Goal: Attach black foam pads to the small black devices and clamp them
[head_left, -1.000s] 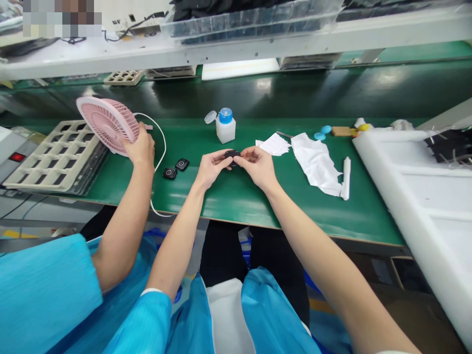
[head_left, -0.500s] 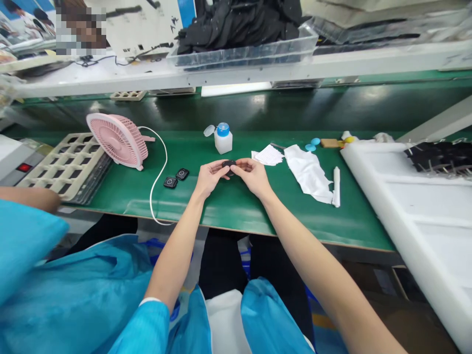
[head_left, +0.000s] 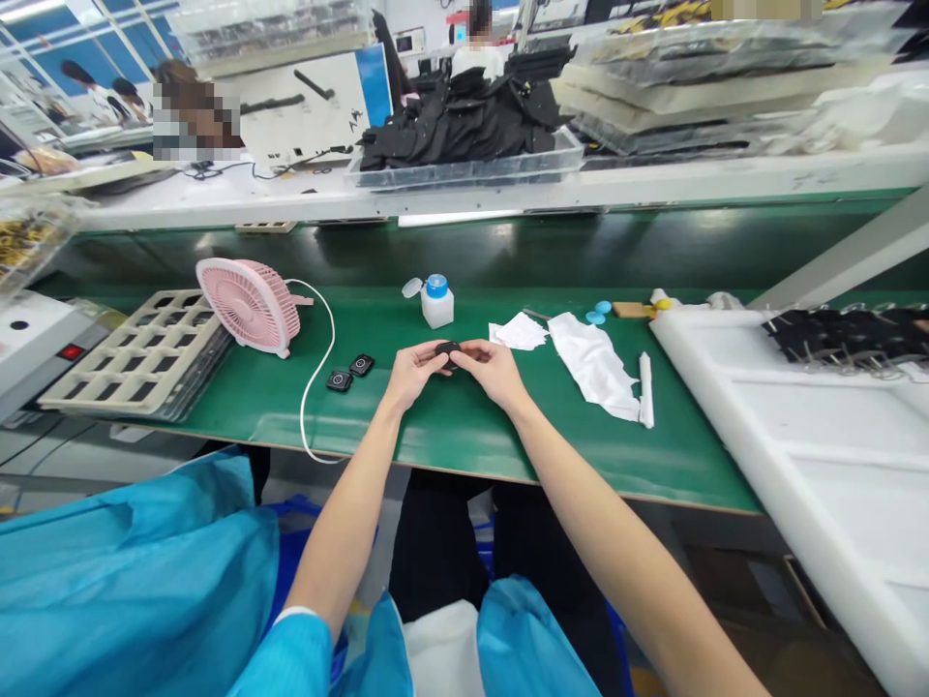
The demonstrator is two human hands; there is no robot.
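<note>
My left hand [head_left: 415,373] and my right hand [head_left: 494,368] meet over the green bench, both closed on one small black piece. That black watch case [head_left: 449,354] is pinched between thumbs and fingers, which partly cover it; its details are too small to make out. Left of my hands lie two black smartwatch cases, one [head_left: 361,365] slightly behind the other [head_left: 339,380], each with a pale round mark on top. Behind my hands stands a white bottle [head_left: 437,308] with a blue top and its clear lid flipped aside.
A pink fan [head_left: 251,308] with a white cable [head_left: 303,397] stands left, beside a compartment tray [head_left: 137,353]. To the right lie white paper pieces [head_left: 519,331], a white cloth [head_left: 591,363], a white roll [head_left: 645,390] and a white foam tray [head_left: 733,407]. A co-worker's blue garment [head_left: 145,561] is close at left.
The camera view has tilted up, so the bench sits lower in the picture. Both hands keep their hold on the black watch case. The co-worker's arm at left has gone out of view.
</note>
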